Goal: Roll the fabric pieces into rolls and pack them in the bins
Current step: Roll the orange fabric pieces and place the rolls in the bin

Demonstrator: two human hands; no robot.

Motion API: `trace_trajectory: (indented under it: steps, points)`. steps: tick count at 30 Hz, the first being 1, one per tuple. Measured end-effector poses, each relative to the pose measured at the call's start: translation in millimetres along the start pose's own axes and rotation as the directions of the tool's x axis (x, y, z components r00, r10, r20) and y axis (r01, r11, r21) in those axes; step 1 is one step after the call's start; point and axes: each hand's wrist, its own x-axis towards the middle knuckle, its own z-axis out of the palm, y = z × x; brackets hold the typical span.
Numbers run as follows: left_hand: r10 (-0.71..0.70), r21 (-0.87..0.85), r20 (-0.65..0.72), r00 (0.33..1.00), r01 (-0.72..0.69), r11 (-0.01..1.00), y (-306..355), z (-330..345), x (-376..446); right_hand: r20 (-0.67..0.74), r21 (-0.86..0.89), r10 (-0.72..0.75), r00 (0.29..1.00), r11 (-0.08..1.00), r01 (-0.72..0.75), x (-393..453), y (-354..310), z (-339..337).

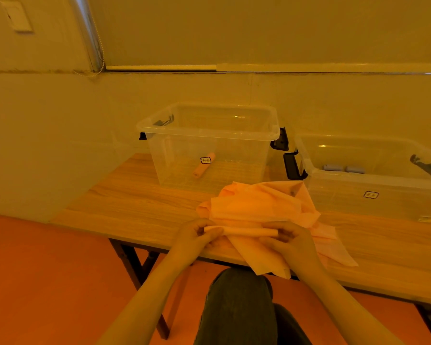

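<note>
A thin orange fabric roll (241, 231) lies crosswise at the table's near edge. My left hand (197, 235) pinches its left end and my right hand (288, 239) pinches its right end. Behind and under the roll sits a loose heap of orange fabric pieces (259, 205), with one piece hanging over the table edge. A clear bin (209, 131) stands behind the heap with one orange roll (203, 166) on its floor. A second clear bin (373, 175) at the right holds two grey-blue rolls (343, 168).
The wooden folding table (135, 202) stands against a pale wall. Black latch handles (292, 165) stick out between the two bins. My knee in dark trousers (239, 302) is under the table's near edge. The floor is orange.
</note>
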Motion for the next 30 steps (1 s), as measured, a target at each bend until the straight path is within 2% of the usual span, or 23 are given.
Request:
trace_trajectory:
  steps: [5, 15, 23, 30]
  points:
    - [-0.01, -0.121, 0.008, 1.0, 0.011, 0.993, -1.4, -2.7, 0.1, -0.024, -0.032, -0.015, 1.0, 0.999, 0.014, 2.1, 7.0, -1.0]
    - [0.001, -0.083, 0.006, 1.0, 0.0, 0.997, 14.9, -10.0, -1.5, -0.044, 0.007, -0.069, 0.997, 0.998, 0.069, 3.4, -2.4, 0.1]
    - [0.091, -0.075, -0.061, 0.994, -0.095, 0.993, 66.1, -12.0, 8.8, -0.084, 0.022, -0.154, 0.984, 0.987, 0.157, 13.4, -53.1, -14.0]
    - [0.174, -0.079, -0.083, 0.981, -0.18, 0.98, 125.2, -13.4, 28.5, -0.157, -0.04, -0.202, 0.967, 0.979, 0.198, 32.9, -110.4, -34.9]
